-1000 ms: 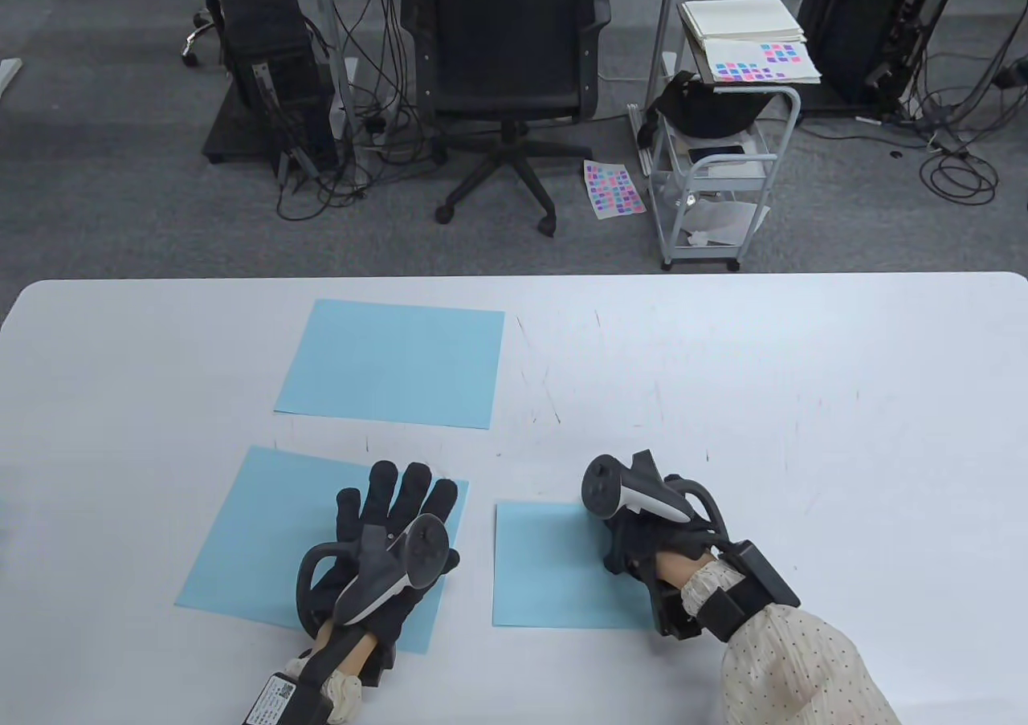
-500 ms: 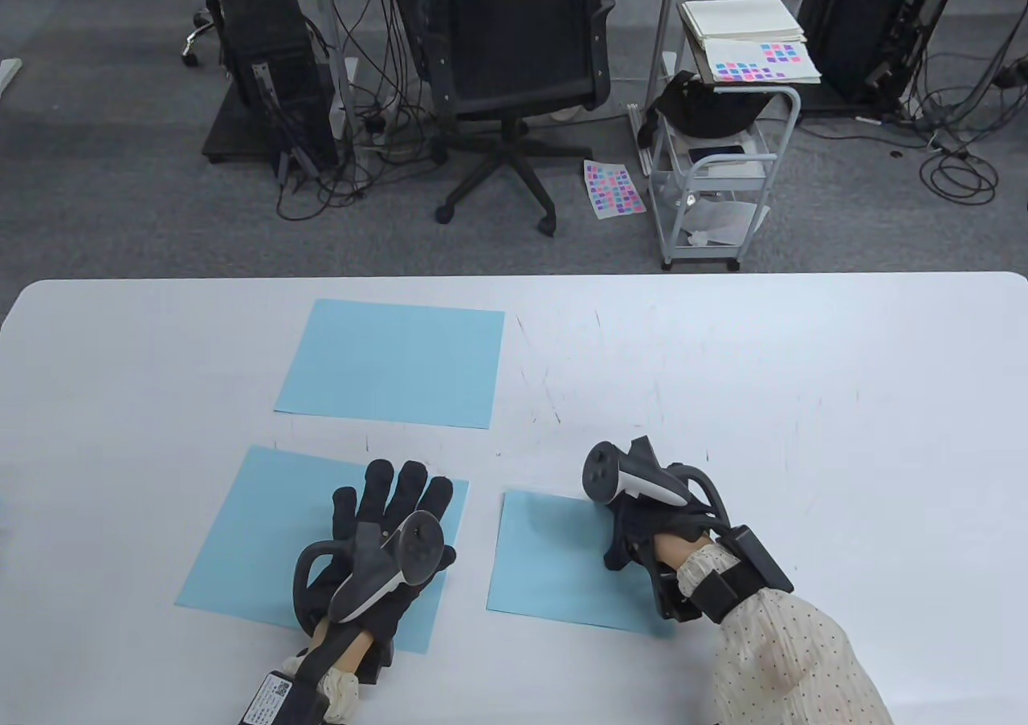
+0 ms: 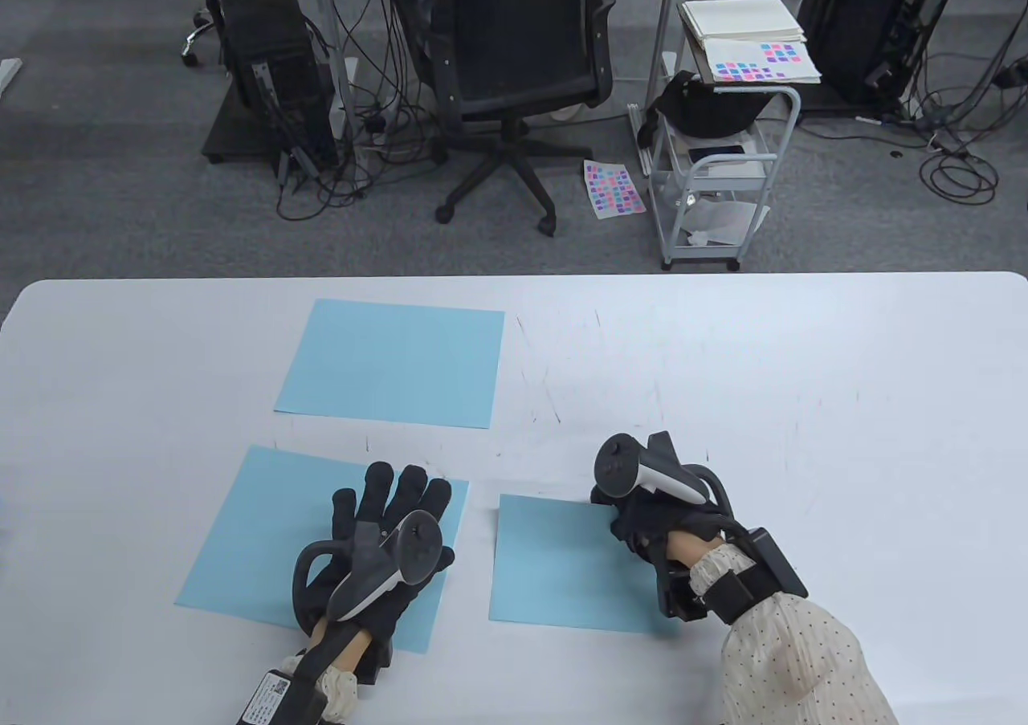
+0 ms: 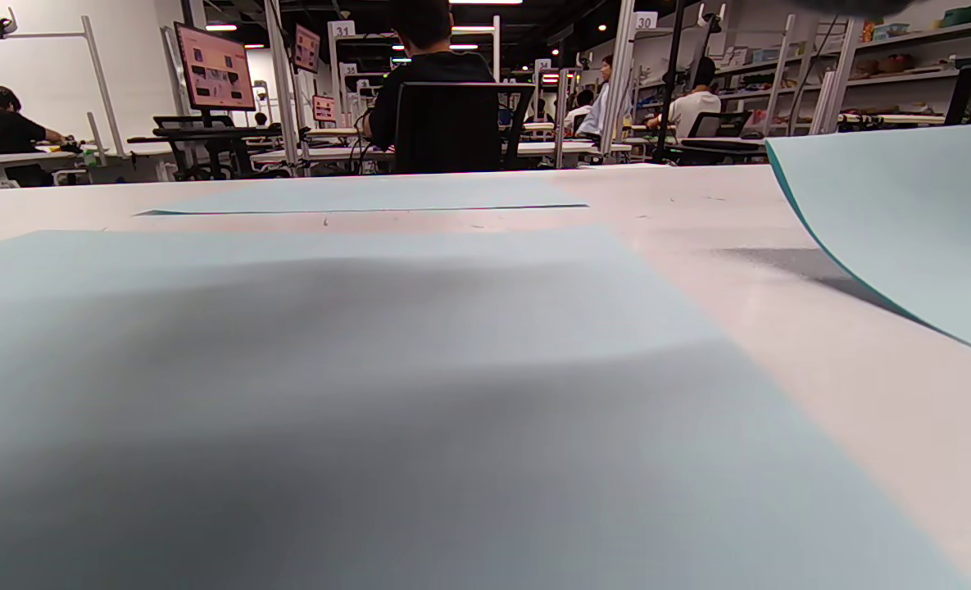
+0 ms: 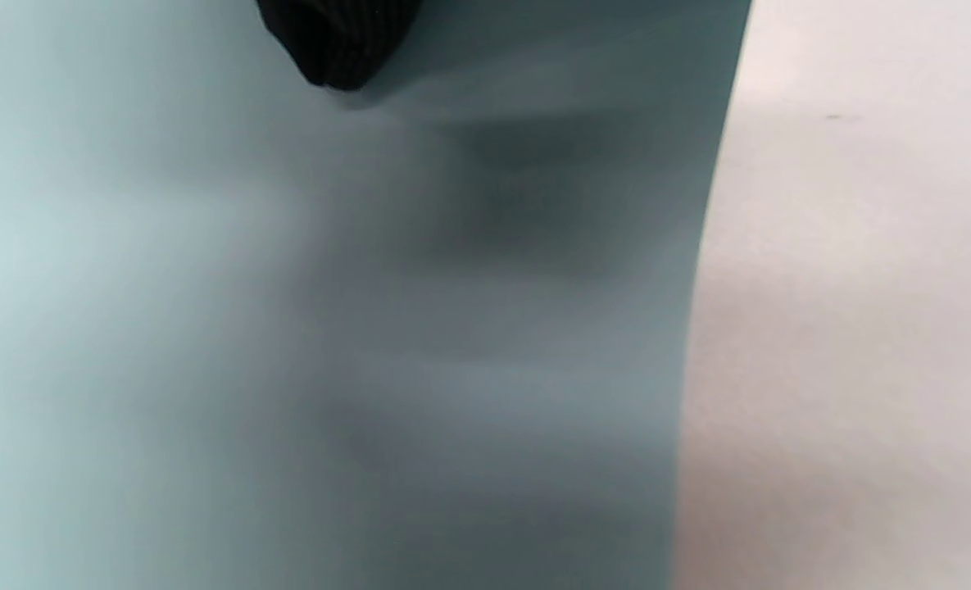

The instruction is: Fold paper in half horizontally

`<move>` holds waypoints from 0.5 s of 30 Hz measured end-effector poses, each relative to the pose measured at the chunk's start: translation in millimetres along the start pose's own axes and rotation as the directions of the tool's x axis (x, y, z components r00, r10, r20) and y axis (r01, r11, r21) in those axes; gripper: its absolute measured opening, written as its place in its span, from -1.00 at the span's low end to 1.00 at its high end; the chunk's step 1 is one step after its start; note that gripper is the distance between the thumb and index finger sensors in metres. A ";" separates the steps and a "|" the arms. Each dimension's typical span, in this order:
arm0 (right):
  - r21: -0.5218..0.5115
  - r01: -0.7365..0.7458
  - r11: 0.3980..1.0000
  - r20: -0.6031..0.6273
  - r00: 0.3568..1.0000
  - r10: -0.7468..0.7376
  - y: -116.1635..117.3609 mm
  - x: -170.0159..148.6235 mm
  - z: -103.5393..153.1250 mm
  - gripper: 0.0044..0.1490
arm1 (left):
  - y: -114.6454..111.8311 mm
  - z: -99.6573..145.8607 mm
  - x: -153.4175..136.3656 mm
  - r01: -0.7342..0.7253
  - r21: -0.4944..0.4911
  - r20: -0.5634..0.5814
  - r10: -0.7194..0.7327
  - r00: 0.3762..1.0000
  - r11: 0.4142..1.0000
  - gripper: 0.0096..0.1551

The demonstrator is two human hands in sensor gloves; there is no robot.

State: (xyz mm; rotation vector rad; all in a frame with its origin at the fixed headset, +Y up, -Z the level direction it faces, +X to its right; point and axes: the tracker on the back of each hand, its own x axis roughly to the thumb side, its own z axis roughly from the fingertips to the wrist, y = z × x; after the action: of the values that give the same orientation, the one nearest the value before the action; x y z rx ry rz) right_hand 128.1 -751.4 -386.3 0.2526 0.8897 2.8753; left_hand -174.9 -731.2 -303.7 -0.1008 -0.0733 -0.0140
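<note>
While right hand point(image 3: 642, 520) grips, folded paper point(image 3: 554, 564) long axis left-right.

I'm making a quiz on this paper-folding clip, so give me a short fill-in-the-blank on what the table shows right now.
1. The number of blue sheets on the white table is ____.
2. The left hand rests flat, fingers spread, on the near-left sheet, whose colour is ____.
3. The right hand is at the far-right corner of the smaller sheet, which in the left wrist view curves ____ off the table.
4. The far sheet is touched by ____ hand.

Missing words: three; blue; up; neither
</note>
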 end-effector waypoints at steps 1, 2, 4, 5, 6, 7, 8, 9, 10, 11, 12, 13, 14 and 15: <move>0.008 0.007 1.000 0.002 1.000 -0.007 -0.4 -1.1 0.6 -0.37 | 0.1 -0.1 -0.4 -0.002 0.000 -0.001 0.002 1.000 1.000 -0.06; 0.011 0.035 0.999 0.008 0.999 -0.035 -2.7 -4.3 3.0 -0.39 | 0.3 0.0 -0.9 -0.003 -0.001 -0.002 0.003 1.000 1.000 -0.06; -0.006 0.086 0.996 0.020 0.996 -0.086 -6.4 -9.0 6.8 -0.41 | 0.6 0.0 -1.5 -0.004 0.001 -0.002 0.004 1.000 1.000 -0.05; -0.010 0.123 0.992 0.027 0.992 -0.122 -8.3 -11.8 9.3 -0.41 | 0.9 0.1 -1.9 -0.003 0.004 -0.003 0.003 1.000 1.000 -0.05; -0.022 0.155 0.988 0.031 0.987 -0.155 -10.0 -14.6 11.7 -0.42 | 1.3 0.0 -2.4 -0.004 0.006 -0.004 0.004 1.000 1.000 -0.05; -0.036 0.187 0.982 0.035 0.982 -0.186 -11.7 -17.5 14.2 -0.44 | 1.8 -0.1 -3.0 -0.006 0.007 -0.005 0.006 1.000 1.000 -0.05; -0.043 0.214 0.976 0.036 0.976 -0.213 -13.1 -20.3 16.4 -0.44 | 2.2 -0.1 -3.7 -0.010 0.009 -0.006 0.010 1.000 1.000 -0.06; -0.052 0.262 0.964 0.035 0.965 -0.261 -15.0 -24.4 19.4 -0.45 | 2.5 0.0 -4.1 -0.012 0.010 -0.007 0.012 1.000 1.000 -0.06; -0.069 0.323 0.944 0.025 0.946 -0.322 -16.6 -28.8 22.5 -0.46 | 2.7 0.1 -4.5 -0.013 0.011 -0.008 0.013 1.000 1.000 -0.06; -0.085 0.360 0.929 0.018 0.933 -0.360 -17.5 -31.8 24.4 -0.47 | 2.9 0.1 -4.9 -0.012 0.012 -0.008 0.012 1.000 1.000 -0.06; -0.113 0.409 0.905 0.007 0.911 -0.411 -18.8 -36.5 26.9 -0.47 | 2.9 0.2 -5.1 -0.012 0.013 -0.009 0.012 1.000 1.000 -0.05; -0.136 0.450 0.883 -0.007 0.891 -0.455 -20.0 -41.1 28.9 -0.47 | 3.0 0.3 -5.4 -0.013 0.014 -0.010 0.013 1.000 1.000 -0.05; -0.155 0.483 0.862 -0.017 0.871 -0.491 -21.1 -45.5 30.6 -0.47 | 3.0 0.5 -5.4 -0.013 0.015 -0.010 0.014 1.000 1.000 -0.06; -0.180 0.524 0.833 -0.022 0.844 -0.536 -22.6 -51.5 32.4 -0.47 | 3.0 0.6 -5.5 -0.014 0.015 -0.010 0.014 1.000 1.000 -0.06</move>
State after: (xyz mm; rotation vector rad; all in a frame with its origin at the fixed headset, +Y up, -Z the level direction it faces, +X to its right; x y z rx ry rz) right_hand 186.3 -723.6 -379.1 -0.1069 0.5972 2.4208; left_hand -180.4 -728.2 -303.8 -0.0860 -0.0623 0.0001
